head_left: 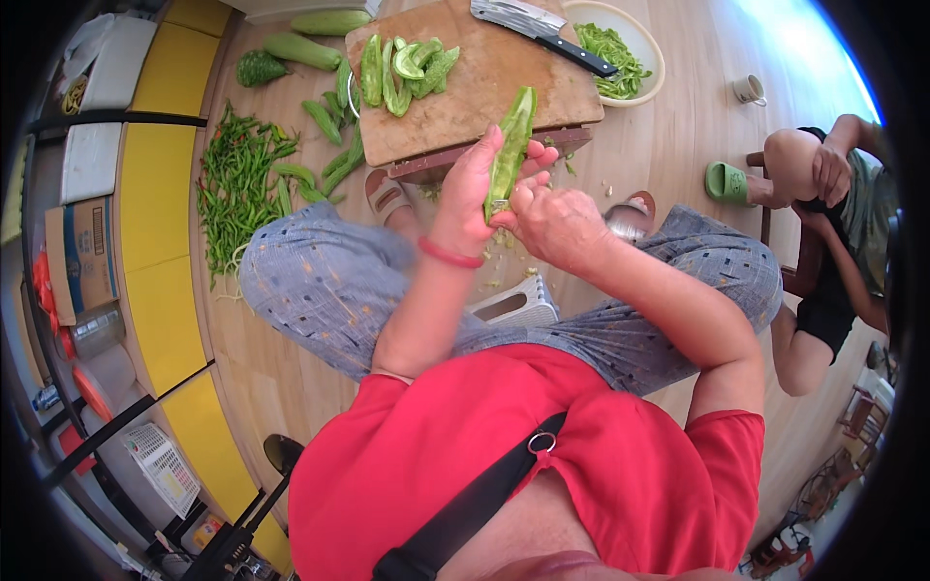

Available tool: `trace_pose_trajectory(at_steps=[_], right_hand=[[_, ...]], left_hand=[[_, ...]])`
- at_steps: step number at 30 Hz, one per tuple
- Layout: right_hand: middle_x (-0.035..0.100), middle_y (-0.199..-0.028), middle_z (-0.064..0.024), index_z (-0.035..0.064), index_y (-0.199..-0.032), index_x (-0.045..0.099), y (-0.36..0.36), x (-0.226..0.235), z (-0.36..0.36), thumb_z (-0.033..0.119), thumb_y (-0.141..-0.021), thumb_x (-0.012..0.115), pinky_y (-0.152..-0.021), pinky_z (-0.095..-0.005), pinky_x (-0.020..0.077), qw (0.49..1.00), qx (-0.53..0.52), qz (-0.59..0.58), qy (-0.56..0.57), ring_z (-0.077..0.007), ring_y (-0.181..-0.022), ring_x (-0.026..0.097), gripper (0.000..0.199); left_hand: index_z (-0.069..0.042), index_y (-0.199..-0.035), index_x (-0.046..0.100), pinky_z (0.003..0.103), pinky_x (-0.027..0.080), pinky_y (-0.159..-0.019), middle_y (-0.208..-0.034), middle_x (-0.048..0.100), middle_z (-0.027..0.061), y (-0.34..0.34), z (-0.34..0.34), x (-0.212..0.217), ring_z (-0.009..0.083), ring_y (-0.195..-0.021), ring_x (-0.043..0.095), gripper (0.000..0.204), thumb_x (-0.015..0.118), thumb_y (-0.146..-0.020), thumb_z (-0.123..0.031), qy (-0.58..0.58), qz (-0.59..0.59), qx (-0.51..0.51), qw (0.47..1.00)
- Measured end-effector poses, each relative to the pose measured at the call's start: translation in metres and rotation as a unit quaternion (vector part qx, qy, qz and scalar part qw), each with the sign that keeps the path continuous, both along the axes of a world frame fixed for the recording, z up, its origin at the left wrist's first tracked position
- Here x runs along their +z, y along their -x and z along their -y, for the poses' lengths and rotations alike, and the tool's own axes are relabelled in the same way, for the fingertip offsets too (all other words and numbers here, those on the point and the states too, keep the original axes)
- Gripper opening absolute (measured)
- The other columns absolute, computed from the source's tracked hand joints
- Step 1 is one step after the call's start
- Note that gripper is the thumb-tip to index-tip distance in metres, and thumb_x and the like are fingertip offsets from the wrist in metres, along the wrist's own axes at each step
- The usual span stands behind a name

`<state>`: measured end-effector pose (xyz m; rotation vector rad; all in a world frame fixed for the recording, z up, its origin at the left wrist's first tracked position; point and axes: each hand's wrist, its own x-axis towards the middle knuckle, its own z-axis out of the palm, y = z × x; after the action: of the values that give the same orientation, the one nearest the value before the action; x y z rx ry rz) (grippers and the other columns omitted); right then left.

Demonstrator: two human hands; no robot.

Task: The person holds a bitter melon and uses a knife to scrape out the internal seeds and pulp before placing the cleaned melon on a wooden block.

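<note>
My left hand (467, 184) is wrapped round a long halved bitter gourd (511, 145), its hollow inner side turned up. Against the near end of the gourd, my right hand (560, 221) is closed, with thumb and fingers pinched together. A small pale, shiny bit shows at its fingertips, too little to name. Beyond the hands, a wooden cutting board (465, 29) carries several bitter gourd pieces (407, 73) on its left side. A cleaver with a black handle (572, 53) lies across the board's right far corner, its handle reaching over the edge.
Green chillies (242, 160) are heaped on the floor at left, near whole gourds (302, 48). A white bowl (659, 63) of sliced greens stands right of the board. A white stool (518, 302) is between my legs. Another person (833, 194) sits at right, near a cup (749, 90).
</note>
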<state>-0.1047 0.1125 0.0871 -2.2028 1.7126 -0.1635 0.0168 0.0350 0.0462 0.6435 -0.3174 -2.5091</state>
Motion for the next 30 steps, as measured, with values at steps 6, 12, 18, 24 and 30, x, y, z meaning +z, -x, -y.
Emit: trace_pose_trajectory(at_steps=[6,12,18,24,30], right_hand=[[0.057,-0.063,-0.0129,0.0050,-0.081,0.047,0.009,0.008,0.007,0.029,-0.086,0.049,-0.050,-0.0419,0.0451,0.990,-0.037,0.074,0.113,-0.0300,-0.060,0.059,0.025],[0.058,-0.058,-0.0139,0.0031,-0.075,0.048,0.011,0.007,0.015,0.020,-0.084,0.046,-0.045,-0.0398,0.0471,0.996,-0.022,0.004,0.088,-0.0287,-0.052,0.060,0.019],[0.058,-0.056,-0.0159,0.0012,-0.074,0.049,0.004,0.006,0.002,0.013,-0.080,0.046,-0.044,-0.0405,0.0475,0.998,-0.008,0.051,0.040,-0.0296,-0.050,0.060,0.014],[0.057,-0.055,-0.0164,-0.0001,-0.073,0.049,0.005,0.004,-0.002,0.012,-0.077,0.046,-0.045,-0.0418,0.0476,0.997,-0.007,0.080,0.003,-0.0315,-0.049,0.059,0.013],[0.057,-0.054,-0.0161,-0.0001,-0.073,0.050,0.009,0.004,0.004,0.015,-0.079,0.048,-0.044,-0.0427,0.0470,0.996,-0.024,0.078,0.020,-0.0319,-0.049,0.059,0.017]], left_hand=[[0.004,-0.099,0.054,0.039,0.045,-0.087,-0.103,0.057,0.0208,0.005,0.004,0.013,0.0287,-0.097,0.056,0.044,0.039,-0.092,-0.037,0.033,0.040,0.061,0.997],[0.005,-0.089,0.056,0.035,0.050,-0.075,-0.084,0.061,0.0152,0.012,-0.006,0.024,0.0240,-0.082,0.061,0.039,0.044,-0.091,-0.032,0.101,0.086,0.096,0.987],[0.005,-0.095,0.054,0.039,0.049,-0.081,-0.089,0.060,0.0176,0.006,-0.009,0.022,0.0283,-0.086,0.060,0.043,0.040,-0.092,-0.035,0.108,0.113,0.071,0.985],[0.003,-0.094,0.054,0.040,0.049,-0.079,-0.087,0.060,0.0176,0.005,-0.006,0.009,0.0292,-0.083,0.060,0.044,0.042,-0.091,-0.039,0.010,0.077,0.051,0.996],[0.003,-0.093,0.054,0.040,0.050,-0.076,-0.084,0.060,0.0165,0.008,-0.006,0.009,0.0287,-0.080,0.060,0.043,0.042,-0.091,-0.038,0.028,0.092,0.052,0.994]])
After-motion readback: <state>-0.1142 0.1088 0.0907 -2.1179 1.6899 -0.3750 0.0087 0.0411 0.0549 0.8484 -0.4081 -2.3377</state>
